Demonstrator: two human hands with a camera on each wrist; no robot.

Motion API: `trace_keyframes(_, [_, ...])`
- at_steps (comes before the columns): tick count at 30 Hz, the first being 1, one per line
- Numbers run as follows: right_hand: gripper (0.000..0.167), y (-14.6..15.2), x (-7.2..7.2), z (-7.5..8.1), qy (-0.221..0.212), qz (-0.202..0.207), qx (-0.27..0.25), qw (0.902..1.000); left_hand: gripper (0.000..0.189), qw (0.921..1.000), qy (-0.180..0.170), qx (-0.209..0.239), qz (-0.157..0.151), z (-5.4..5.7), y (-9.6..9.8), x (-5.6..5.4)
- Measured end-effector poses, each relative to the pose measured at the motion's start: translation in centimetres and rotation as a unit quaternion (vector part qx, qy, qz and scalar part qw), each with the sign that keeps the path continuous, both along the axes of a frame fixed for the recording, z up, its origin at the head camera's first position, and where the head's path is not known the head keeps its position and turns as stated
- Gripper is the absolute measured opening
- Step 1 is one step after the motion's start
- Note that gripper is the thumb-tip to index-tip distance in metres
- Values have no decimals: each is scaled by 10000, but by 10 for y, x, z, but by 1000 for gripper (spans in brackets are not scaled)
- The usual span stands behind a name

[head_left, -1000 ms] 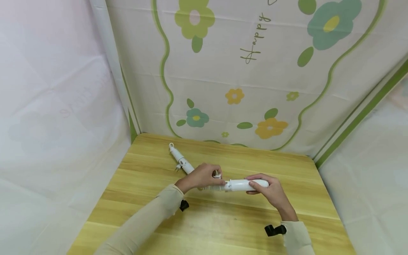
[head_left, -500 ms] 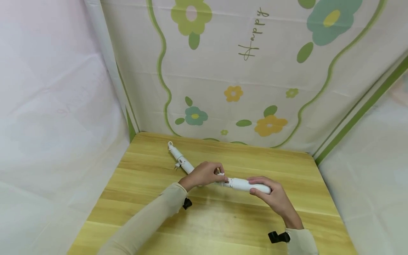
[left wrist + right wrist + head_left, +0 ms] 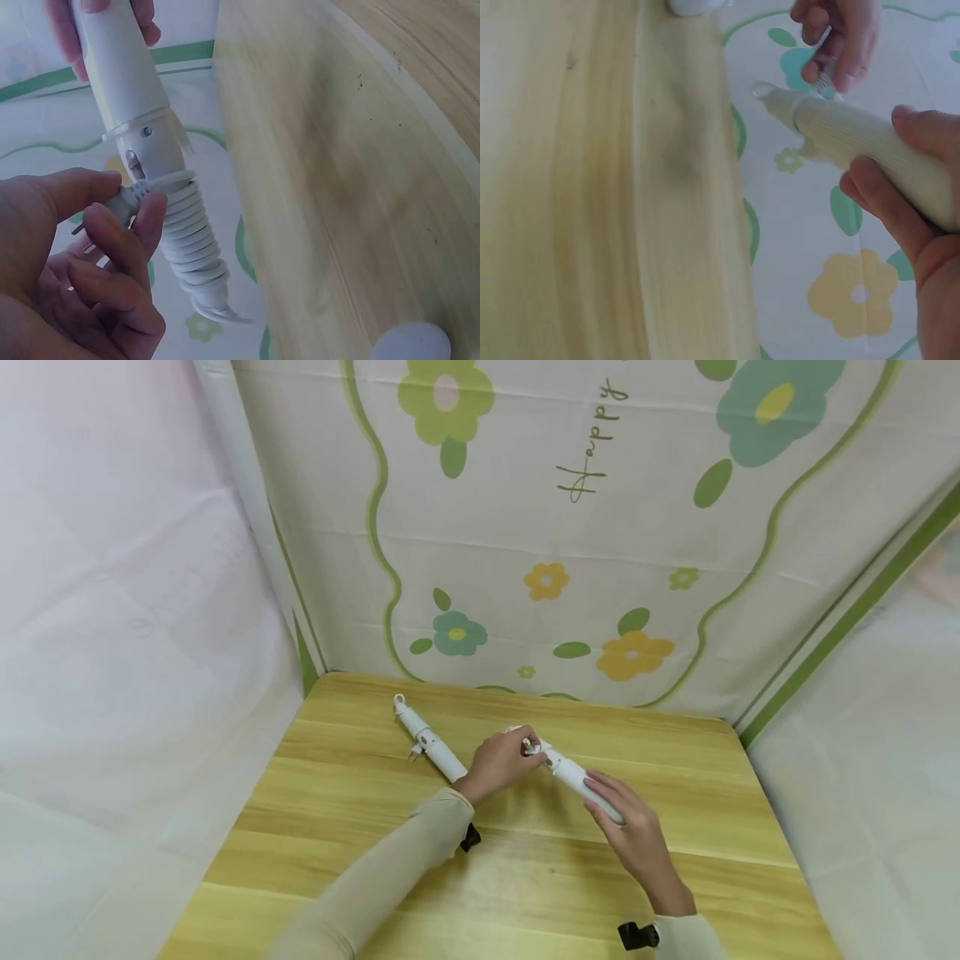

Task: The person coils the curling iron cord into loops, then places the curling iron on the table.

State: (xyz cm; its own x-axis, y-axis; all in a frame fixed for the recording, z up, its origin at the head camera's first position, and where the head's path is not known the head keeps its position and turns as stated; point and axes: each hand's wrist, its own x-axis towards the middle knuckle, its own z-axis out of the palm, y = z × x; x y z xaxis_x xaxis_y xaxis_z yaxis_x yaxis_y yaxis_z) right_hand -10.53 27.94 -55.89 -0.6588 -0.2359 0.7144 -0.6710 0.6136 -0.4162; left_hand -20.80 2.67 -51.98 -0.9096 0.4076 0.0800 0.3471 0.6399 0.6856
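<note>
My right hand [image 3: 633, 835] holds a white tube-shaped electric appliance [image 3: 574, 777] by its smooth, round-ended body. Its other end slants away toward the back of the table. White cord [image 3: 189, 232] lies coiled in several turns around that narrower end, below a collar and a small slot. Between thumb and fingers, my left hand [image 3: 504, 764] pinches the grey-white plug [image 3: 124, 204] of this cord, right beside the coils. The plug's metal prongs stick out past the fingers. A hanging loop [image 3: 763, 90] shows at the tip in the right wrist view.
A second, similar white appliance [image 3: 444, 755] lies slanted on the wooden table [image 3: 517, 885], partly behind my left wrist. Its own plug [image 3: 416, 750] juts out at the side. Flower-printed cloth [image 3: 480, 527] hangs behind the table, with pale cloth at both sides.
The held appliance has swung from nearly level to a slant, its corded end rising toward the back. My left hand moved back and right with the plug; the second appliance stayed put.
</note>
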Motion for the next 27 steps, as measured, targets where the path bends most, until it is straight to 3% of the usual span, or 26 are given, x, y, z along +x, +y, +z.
trace_keyframes(3, [62, -5, -1, -8, -42, -132, 78, 9999, 21, 9997, 38, 78, 233, -5, 5, -5])
trace_keyframes(9, [65, -16, -9, -31, -211, -206, 582, 9979, 22, 9970, -244, 310, 659, -19, 5, -17])
trace_keyframes(13, [68, -20, -20, -46, -106, 96, 1055, 9943, 23, 9915, -578, 615, 988, -33, 0, -23])
trace_keyframes(16, [60, -22, -30, -53, -131, 498, 1426, 9884, 22, 9866, -793, 690, 1251, -42, -8, -27])
trace_keyframes(21, [49, -22, -47, -53, -285, 1049, 1979, 9742, 19, 9856, -930, 361, 1368, -52, -18, -31])
trace_keyframes(27, [75, -14, -68, -57, -781, 1214, 2607, 9546, 19, 9892, -698, -163, 1281, -63, -25, -31])
